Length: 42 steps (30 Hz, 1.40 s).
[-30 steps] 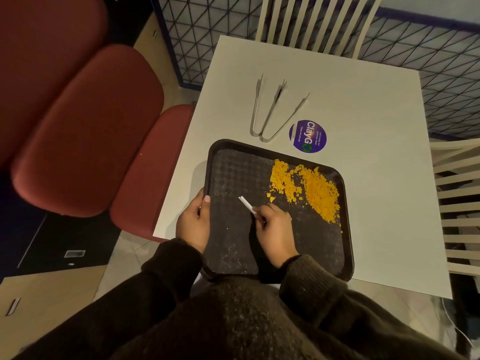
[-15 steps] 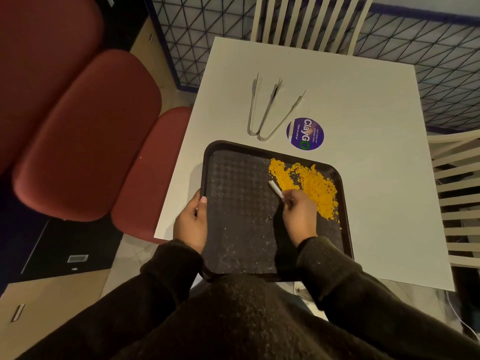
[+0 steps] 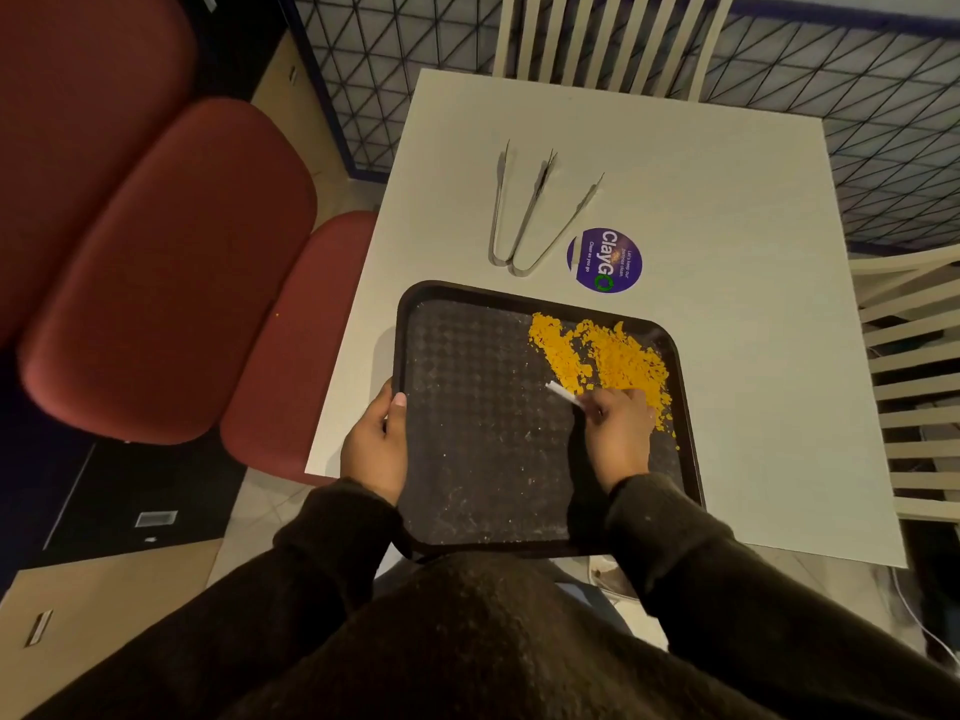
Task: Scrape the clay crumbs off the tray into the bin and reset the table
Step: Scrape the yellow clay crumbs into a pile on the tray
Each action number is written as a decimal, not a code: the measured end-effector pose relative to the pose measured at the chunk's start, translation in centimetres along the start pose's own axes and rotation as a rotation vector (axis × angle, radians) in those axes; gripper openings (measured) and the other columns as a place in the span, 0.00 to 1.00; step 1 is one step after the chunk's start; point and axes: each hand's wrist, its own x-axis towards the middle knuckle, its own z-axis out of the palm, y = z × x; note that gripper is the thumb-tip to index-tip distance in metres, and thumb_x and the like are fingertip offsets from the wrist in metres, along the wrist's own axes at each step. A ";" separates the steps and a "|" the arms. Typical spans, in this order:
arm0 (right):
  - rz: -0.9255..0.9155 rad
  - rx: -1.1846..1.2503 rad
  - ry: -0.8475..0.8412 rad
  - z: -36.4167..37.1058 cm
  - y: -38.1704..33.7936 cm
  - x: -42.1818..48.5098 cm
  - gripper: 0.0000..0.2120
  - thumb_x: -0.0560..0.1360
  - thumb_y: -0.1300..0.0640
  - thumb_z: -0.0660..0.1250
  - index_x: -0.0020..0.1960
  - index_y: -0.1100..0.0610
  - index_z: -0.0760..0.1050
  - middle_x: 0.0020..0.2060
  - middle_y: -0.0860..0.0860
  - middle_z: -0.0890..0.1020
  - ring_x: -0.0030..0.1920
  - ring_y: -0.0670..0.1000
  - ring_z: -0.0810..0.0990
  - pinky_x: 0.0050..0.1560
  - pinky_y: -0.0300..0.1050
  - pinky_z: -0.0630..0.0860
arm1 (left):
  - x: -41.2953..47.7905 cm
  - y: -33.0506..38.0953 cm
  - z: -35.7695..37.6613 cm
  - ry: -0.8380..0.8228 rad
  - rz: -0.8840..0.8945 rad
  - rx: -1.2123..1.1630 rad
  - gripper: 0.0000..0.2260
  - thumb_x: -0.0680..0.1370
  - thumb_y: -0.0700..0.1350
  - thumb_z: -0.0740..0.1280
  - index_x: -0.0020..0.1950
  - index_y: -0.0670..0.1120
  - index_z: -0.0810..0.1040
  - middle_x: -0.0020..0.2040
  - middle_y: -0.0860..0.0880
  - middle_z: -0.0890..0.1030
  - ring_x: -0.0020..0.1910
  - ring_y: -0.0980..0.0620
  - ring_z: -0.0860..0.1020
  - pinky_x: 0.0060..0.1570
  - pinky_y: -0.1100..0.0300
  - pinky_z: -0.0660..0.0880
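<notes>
A dark brown tray (image 3: 467, 511) lies on the near part of the white table (image 3: 727, 252), overhanging the front edge. Yellow clay crumbs (image 3: 608, 356) are heaped in its far right corner. My left hand (image 3: 374, 449) grips the tray's left rim. My right hand (image 3: 618, 433) holds a small white scraper (image 3: 563, 394) against the near edge of the crumb pile. No bin is in view.
Two metal tongs (image 3: 524, 215) lie beyond the tray, beside a round purple sticker (image 3: 605, 259). White slatted chairs (image 3: 602, 39) stand at the far and right sides. Red padded seats (image 3: 171, 262) line the left. A mesh fence runs behind.
My right hand swept the scraper from the tray's middle rightward into the crumbs, pushing the pile tighter toward the far right corner. The left hand kept its hold on the rim.
</notes>
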 end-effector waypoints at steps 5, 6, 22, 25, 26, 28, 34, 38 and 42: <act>0.065 0.001 0.010 -0.1 -0.2 2.2 0.11 0.78 0.62 0.60 0.52 0.57 0.81 0.46 0.58 0.83 0.51 0.61 0.70 0.51 0.55 0.65 | 0.1 -0.2 0.2 0.041 0.019 0.027 0.17 0.81 0.50 0.54 0.68 0.49 0.70 0.62 0.48 0.78 0.60 0.50 0.74 0.56 0.63 0.66; 0.067 0.007 0.008 -0.2 -0.2 2.1 0.11 0.78 0.62 0.59 0.52 0.57 0.81 0.46 0.58 0.83 0.51 0.61 0.70 0.51 0.55 0.65 | 0.1 -0.2 0.2 0.047 0.022 0.031 0.17 0.81 0.50 0.54 0.69 0.49 0.70 0.63 0.48 0.77 0.61 0.49 0.74 0.57 0.63 0.65; -0.053 0.293 -0.159 1.2 -8.7 2.2 0.11 0.76 0.63 0.63 0.56 0.60 0.79 0.51 0.54 0.80 0.50 0.51 0.77 0.54 0.40 0.70 | 0.0 0.2 0.2 -0.001 0.053 0.061 0.18 0.81 0.51 0.52 0.70 0.51 0.68 0.64 0.48 0.77 0.63 0.48 0.74 0.57 0.62 0.67; 0.031 0.300 -0.133 1.4 -9.5 4.0 0.11 0.76 0.62 0.62 0.57 0.60 0.79 0.53 0.56 0.81 0.51 0.54 0.78 0.57 0.45 0.73 | 0.2 0.1 0.3 0.000 0.045 0.053 0.19 0.81 0.52 0.53 0.70 0.51 0.67 0.65 0.48 0.76 0.64 0.48 0.73 0.60 0.59 0.67; 0.075 0.308 -0.128 1.2 -9.5 4.5 0.12 0.77 0.62 0.62 0.57 0.61 0.79 0.54 0.57 0.81 0.52 0.55 0.79 0.57 0.46 0.73 | 0.2 0.0 0.3 0.001 0.038 0.046 0.19 0.81 0.52 0.53 0.70 0.51 0.67 0.65 0.48 0.76 0.64 0.48 0.73 0.62 0.58 0.68; 0.164 0.315 -0.120 1.0 -9.2 5.2 0.12 0.77 0.61 0.62 0.58 0.61 0.79 0.55 0.57 0.82 0.53 0.55 0.80 0.59 0.47 0.73 | 0.2 -0.1 0.3 0.005 0.033 0.029 0.19 0.80 0.52 0.53 0.70 0.51 0.68 0.65 0.49 0.76 0.65 0.48 0.73 0.63 0.57 0.68; 0.317 0.289 -0.057 0.5 -6.5 5.5 0.11 0.76 0.62 0.63 0.56 0.63 0.79 0.53 0.59 0.82 0.53 0.58 0.80 0.57 0.49 0.73 | 0.1 0.2 0.4 0.023 0.022 0.012 0.18 0.81 0.50 0.54 0.70 0.51 0.68 0.64 0.49 0.76 0.63 0.49 0.73 0.59 0.62 0.66; 0.359 0.294 0.001 -0.1 -5.0 5.4 0.10 0.76 0.62 0.63 0.53 0.64 0.80 0.51 0.61 0.83 0.51 0.59 0.80 0.54 0.49 0.74 | 0.0 0.2 0.4 0.030 0.046 0.039 0.18 0.81 0.50 0.53 0.70 0.50 0.68 0.63 0.49 0.77 0.63 0.49 0.74 0.58 0.63 0.66; 0.287 0.325 -0.028 -0.3 -6.0 3.6 0.10 0.76 0.61 0.63 0.55 0.60 0.79 0.52 0.57 0.83 0.51 0.55 0.80 0.54 0.48 0.73 | 0.5 0.2 0.4 0.026 0.047 0.045 0.19 0.81 0.50 0.54 0.70 0.50 0.68 0.65 0.49 0.75 0.65 0.50 0.72 0.59 0.63 0.65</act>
